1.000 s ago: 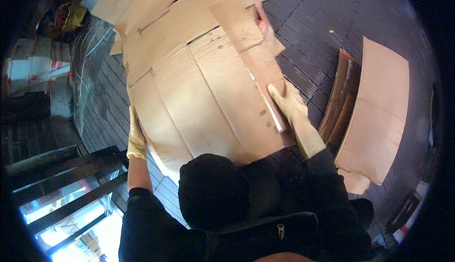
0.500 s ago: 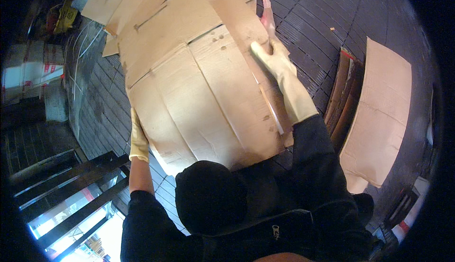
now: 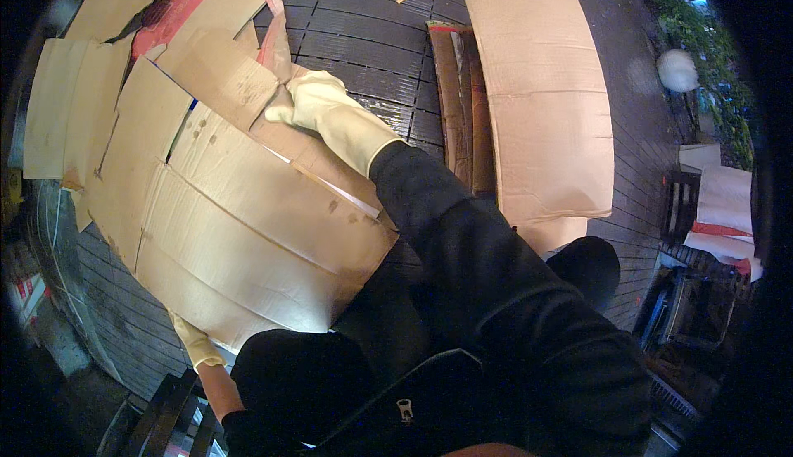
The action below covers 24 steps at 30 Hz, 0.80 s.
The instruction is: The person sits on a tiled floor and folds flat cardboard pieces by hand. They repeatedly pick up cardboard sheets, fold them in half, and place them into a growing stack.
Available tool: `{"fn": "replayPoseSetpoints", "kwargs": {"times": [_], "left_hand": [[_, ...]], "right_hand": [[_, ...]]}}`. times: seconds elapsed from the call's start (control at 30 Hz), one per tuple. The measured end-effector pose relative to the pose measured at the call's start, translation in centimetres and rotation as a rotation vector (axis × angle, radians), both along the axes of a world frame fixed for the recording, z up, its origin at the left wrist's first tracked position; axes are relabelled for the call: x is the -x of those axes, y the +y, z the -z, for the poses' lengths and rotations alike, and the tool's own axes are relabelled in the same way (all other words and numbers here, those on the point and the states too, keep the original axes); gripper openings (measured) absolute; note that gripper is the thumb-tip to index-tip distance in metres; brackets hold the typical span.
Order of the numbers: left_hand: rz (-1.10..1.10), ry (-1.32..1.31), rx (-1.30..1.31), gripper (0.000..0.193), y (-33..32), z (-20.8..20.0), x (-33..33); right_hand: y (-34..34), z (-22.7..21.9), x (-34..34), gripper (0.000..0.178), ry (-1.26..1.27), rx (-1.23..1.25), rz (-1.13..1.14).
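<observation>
A stack of flattened cardboard boxes (image 3: 239, 234) leans against my knees, its upper sheets creased and slightly stained. Yellowish rubber gloves cover both hands. Down at the stack's lower left edge is my left hand (image 3: 195, 343), gripping that edge, its fingertips hidden by the cardboard. At the upper right side my right hand (image 3: 322, 110) has its thumb and fingers closed on a cardboard flap (image 3: 223, 77). A pinkish-red plastic strip (image 3: 277, 31) runs down to that hand; whether the glove also pinches it I cannot tell.
To the right, a big cardboard sheet (image 3: 545, 102) leans beside darker folded cardboard (image 3: 458, 110). Dark grooved tiles (image 3: 363, 19) make up the floor. Farther right stand a black crate (image 3: 694, 308), a white cloth-like sheet with red (image 3: 725, 205) and green plants (image 3: 710, 69).
My view has swung right, so the stack now sits farther left. My right hand has closed from a spread grip onto the flap, which now lifts. The left hand stays at the stack's edge.
</observation>
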<state>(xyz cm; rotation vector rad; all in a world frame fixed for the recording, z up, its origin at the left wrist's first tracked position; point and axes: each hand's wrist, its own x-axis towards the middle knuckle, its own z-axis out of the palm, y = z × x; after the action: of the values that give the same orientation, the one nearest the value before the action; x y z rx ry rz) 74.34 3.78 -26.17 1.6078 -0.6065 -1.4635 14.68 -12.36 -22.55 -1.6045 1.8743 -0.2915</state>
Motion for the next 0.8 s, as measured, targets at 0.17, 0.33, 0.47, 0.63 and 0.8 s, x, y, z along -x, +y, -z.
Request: {"fn": "replayPoseSetpoints", "kwargs": {"times": [0.17,0.33,0.47,0.63,0.8], "left_hand": [[-0.026,-0.046,0.041,0.075,-0.8,3.4,-2.0],[-0.022,-0.114,0.142,0.075,-1.7,5.2,-4.3],[0.013,-0.15,0.128,0.077,-1.6,4.9,-4.4],[-0.018,-0.076,0.148,0.068,-1.8,3.9,-2.7],[0.006,0.032,0.177,0.05,-2.6,3.2,-2.4]], "right_hand": [[0.1,2.2,0.8,0.088,-0.187,0.245,0.207],[1.9,2.6,0.1,0.103,-0.105,-0.091,0.027],[3.5,1.6,-0.2,0.091,-0.515,-0.099,0.179],[4.3,0.6,1.2,0.087,-0.845,-0.111,0.191],[3.5,0.8,0.9,0.086,-0.133,-0.129,0.161]]}}
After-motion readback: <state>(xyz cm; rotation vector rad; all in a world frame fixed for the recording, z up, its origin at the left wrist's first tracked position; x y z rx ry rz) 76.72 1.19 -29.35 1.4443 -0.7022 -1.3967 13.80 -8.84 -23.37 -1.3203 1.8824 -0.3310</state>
